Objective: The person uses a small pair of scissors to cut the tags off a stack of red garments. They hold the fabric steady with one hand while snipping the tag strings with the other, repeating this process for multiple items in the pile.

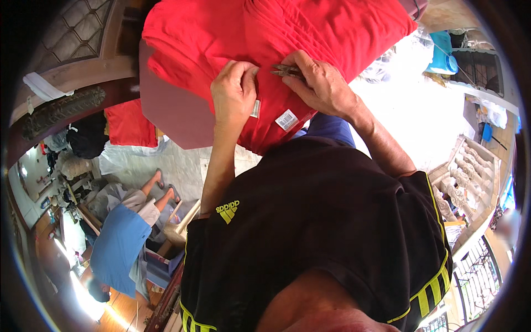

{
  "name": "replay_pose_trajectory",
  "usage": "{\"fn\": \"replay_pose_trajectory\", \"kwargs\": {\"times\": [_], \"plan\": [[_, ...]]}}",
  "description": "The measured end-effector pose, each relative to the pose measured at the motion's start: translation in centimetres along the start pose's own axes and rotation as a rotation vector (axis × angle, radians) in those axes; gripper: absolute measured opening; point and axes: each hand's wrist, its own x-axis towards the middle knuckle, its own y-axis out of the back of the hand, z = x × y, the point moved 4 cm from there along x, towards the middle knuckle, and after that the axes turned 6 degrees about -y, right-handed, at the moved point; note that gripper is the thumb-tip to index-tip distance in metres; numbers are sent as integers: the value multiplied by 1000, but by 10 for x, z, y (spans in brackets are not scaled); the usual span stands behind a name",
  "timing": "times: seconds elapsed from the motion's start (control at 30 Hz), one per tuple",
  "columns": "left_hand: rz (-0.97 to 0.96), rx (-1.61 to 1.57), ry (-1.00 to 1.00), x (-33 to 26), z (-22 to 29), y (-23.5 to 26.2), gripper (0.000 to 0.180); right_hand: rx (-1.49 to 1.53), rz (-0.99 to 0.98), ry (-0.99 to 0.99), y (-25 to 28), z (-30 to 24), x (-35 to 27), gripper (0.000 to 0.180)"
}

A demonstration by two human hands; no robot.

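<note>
Red garments (221, 33) lie in a layered heap in front of me. My left hand (234, 91) is closed in a pinch on the red cloth, thumb against forefinger. My right hand (322, 84) is closed around small dark metal thread snips (286, 70). The blades point left, toward my left fingertips, a short gap away. A white printed label (286, 119) rests on the cloth below the right hand, and part of a second label (255, 109) shows beside my left wrist.
The heap lies on a mauve table (168, 99). Another red cloth (131, 123) hangs at the left, above plastic wrapping. A person in a blue top (119, 243) is bent over at lower left. On the right are a pale balustrade (467, 174) and a blue container (442, 55).
</note>
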Motion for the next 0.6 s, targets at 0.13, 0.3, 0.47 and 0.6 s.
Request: {"fn": "replay_pose_trajectory", "kwargs": {"times": [0.13, 0.3, 0.47, 0.6], "plan": [[-26, -40, -1, 3, 0, 2, 4, -180, 78, 104, -11, -3, 4, 23], [-5, -25, -54, 0, 2, 0, 7, -302, 81, 141, -19, -12, 12, 20], [36, 2, -126, 0, 11, -1, 11, -332, 76, 177, -23, -5, 16, 20], [57, -7, -130, 0, 8, -1, 12, -297, 83, 188, -21, -7, 17, 18]]}}
